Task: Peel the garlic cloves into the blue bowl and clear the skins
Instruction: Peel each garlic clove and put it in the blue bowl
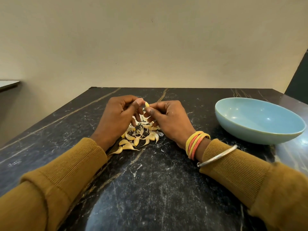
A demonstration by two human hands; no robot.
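A small yellowish garlic clove [147, 104] is held up above the table between both hands. My right hand [168, 119] pinches its lower end with thumb and forefinger. My left hand [120, 114] has its fingers curled, thumb tip touching the clove's top. Beneath the hands lies a pile of unpeeled garlic cloves [133, 142] mixed with white papery skins [140, 129] on the dark marble table [150, 189]. The blue bowl [260, 120] stands to the right of my right hand; no cloves show inside it.
A beige wall rises behind the table's far edge. The left table edge runs diagonally, with a grey floor and a white ledge [8, 84] beyond it. Bangles and a metal bracelet [216, 157] sit on my right wrist.
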